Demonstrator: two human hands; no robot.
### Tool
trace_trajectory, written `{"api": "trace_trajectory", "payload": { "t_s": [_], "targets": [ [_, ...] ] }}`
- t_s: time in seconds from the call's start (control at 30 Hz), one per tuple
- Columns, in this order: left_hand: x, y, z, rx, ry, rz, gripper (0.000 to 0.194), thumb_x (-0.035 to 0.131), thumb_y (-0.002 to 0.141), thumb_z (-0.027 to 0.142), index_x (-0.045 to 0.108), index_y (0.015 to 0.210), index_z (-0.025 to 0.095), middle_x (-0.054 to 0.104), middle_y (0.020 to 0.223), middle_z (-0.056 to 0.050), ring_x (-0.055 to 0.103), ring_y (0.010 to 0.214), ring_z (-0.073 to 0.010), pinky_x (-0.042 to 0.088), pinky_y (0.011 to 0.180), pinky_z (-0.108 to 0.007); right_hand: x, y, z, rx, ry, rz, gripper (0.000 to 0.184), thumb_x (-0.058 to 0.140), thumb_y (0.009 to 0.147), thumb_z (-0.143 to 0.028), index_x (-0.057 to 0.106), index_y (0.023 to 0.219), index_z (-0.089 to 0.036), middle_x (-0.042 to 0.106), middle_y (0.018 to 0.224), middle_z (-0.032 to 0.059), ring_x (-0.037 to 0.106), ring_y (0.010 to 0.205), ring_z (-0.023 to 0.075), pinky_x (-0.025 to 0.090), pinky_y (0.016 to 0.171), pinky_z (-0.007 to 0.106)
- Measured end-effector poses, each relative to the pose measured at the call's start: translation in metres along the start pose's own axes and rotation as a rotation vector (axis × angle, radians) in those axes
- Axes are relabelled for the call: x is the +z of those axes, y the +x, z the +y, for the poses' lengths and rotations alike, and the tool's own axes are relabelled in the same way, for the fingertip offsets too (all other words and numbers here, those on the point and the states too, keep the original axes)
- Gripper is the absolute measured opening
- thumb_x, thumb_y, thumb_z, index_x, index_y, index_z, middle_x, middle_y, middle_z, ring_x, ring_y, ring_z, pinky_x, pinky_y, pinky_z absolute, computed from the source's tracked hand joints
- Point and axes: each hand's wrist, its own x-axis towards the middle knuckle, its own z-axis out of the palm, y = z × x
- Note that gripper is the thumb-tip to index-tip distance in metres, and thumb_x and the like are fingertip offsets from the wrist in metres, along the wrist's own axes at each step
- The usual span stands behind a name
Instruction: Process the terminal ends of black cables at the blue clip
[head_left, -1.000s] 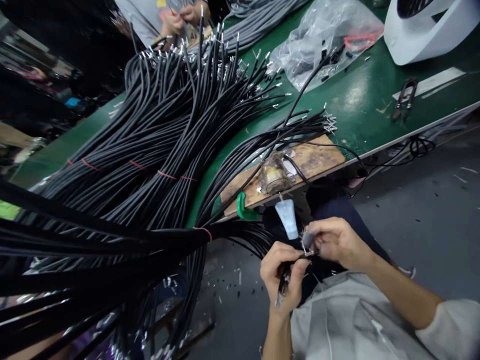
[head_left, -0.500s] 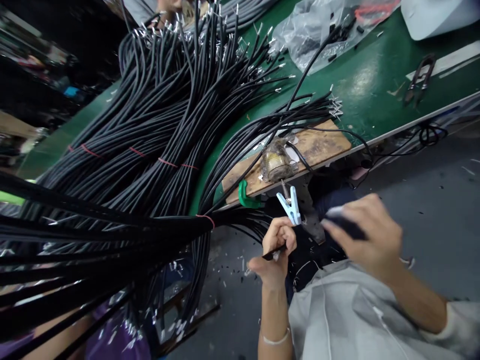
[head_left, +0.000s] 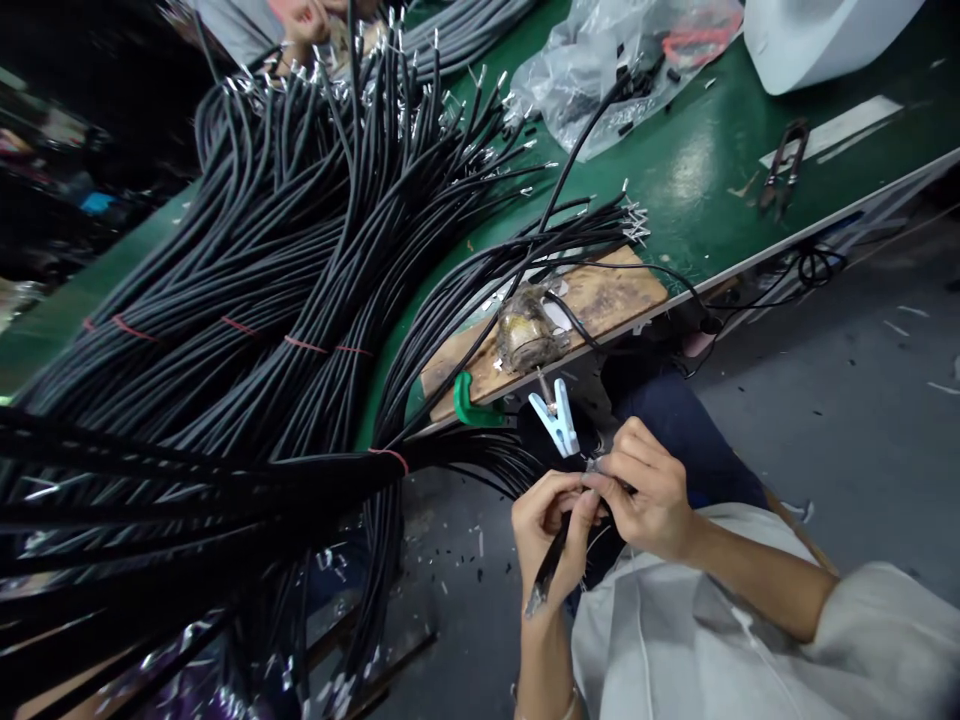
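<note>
My left hand (head_left: 553,525) is closed around a black cable (head_left: 549,570), whose greyish end sticks out below the thumb toward the wrist. My right hand (head_left: 651,490) meets it fingertip to fingertip. Its thumb and forefinger pinch something small and greyish, too hidden to name. Just above the hands, a light blue clothespin (head_left: 556,418) sits on the shaft of a motor-like part (head_left: 527,330) wrapped in clear tape. That part rests on a wooden board (head_left: 615,285) at the table edge. A green clamp (head_left: 472,402) grips the edge beside it.
Thick bundles of black cables (head_left: 300,250) with silvery ends cover the left of the green table (head_left: 697,200). Thread snips (head_left: 786,165), a clear plastic bag (head_left: 577,70) and a white container (head_left: 825,40) lie to the right. Another person's hand (head_left: 306,22) shows at the far side.
My right hand has moved left and down to join my left hand at the fingertips. More of the black cable's end now shows below my left thumb. The view has shifted slightly right.
</note>
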Motion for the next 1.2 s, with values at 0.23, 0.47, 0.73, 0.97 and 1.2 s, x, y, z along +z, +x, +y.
{"api": "trace_trajectory", "payload": {
  "t_s": [0.23,0.47,0.73,0.97,1.2],
  "targets": [
    [0.008,0.002,0.010,-0.004,0.015,0.094,0.006,0.066,0.084,0.020,0.065,0.081,0.015,0.062,0.068,0.000,0.060,0.052,-0.0077,0.051,0.051,-0.016,0.013,-0.010,0.007,0.608,0.794,-0.083,0.021,0.057,0.091,-0.032,0.063,0.077,-0.017,0.051,0.069,0.0007,0.050,0.060,0.0131,0.041,0.048,0.025],
    [0.002,0.005,0.009,0.020,0.084,0.027,0.011,0.068,0.082,0.020,0.067,0.073,0.014,0.060,0.065,0.000,0.057,0.048,-0.0078,0.047,0.046,-0.016,-0.007,0.000,0.007,0.251,0.335,-0.221,0.007,0.060,0.087,-0.020,0.062,0.081,-0.016,0.056,0.076,0.0041,0.051,0.076,0.0169,0.044,0.068,0.031],
    [0.001,0.011,0.005,0.018,0.159,-0.176,0.004,0.070,0.079,0.015,0.072,0.076,0.015,0.069,0.069,-0.004,0.065,0.057,-0.0134,0.051,0.053,-0.021,-0.027,0.024,0.010,0.127,0.135,-0.151,0.017,0.059,0.088,-0.017,0.057,0.071,-0.017,0.052,0.066,0.0013,0.048,0.066,0.0149,0.039,0.061,0.030],
    [0.021,0.014,0.006,0.305,0.255,0.166,0.014,0.072,0.074,0.010,0.064,0.068,0.018,0.065,0.066,0.001,0.064,0.060,-0.0127,0.051,0.060,-0.024,-0.035,0.000,0.008,0.003,-0.122,-0.037,0.013,0.073,0.077,-0.020,0.060,0.076,-0.017,0.055,0.062,0.0012,0.047,0.060,0.0155,0.040,0.057,0.031],
    [0.021,0.016,0.013,0.330,0.426,0.147,0.013,0.068,0.076,0.010,0.062,0.071,0.019,0.066,0.069,0.001,0.063,0.061,-0.0131,0.050,0.061,-0.024,-0.029,0.002,0.001,0.157,-0.028,-0.061,0.009,0.063,0.085,-0.015,0.065,0.077,-0.016,0.063,0.070,0.0048,0.056,0.066,0.0168,0.048,0.063,0.032]
  ]
}}
